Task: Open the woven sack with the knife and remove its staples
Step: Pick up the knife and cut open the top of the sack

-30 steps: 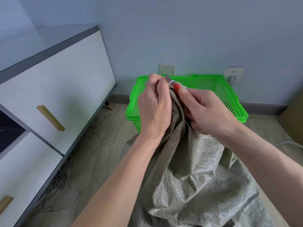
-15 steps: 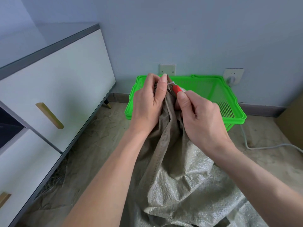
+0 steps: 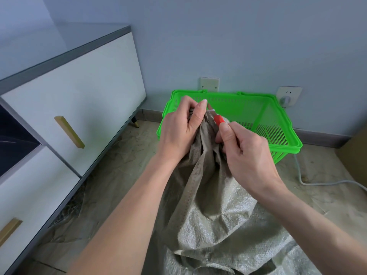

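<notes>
A grey woven sack (image 3: 214, 219) stands on the floor, its neck bunched and held up in front of me. My left hand (image 3: 179, 130) grips the gathered neck from the left. My right hand (image 3: 248, 155) holds a knife with a red handle (image 3: 219, 119); its blade points up-left toward a thin white tie (image 3: 211, 110) around the neck, right by my left fingertips. Most of the blade is hidden behind my left fingers. I cannot see any staples.
A green plastic basket (image 3: 288, 133) sits on the floor just behind the sack, against the wall. A white cabinet with gold handles (image 3: 69, 132) runs along the left. A wall socket (image 3: 287, 96) has a white cable (image 3: 309, 182) trailing right. A cardboard box edge is at far right.
My hands have moved slightly apart at the sack's neck, and more of the red knife handle shows. The view has shifted a little, with the basket appearing further right.
</notes>
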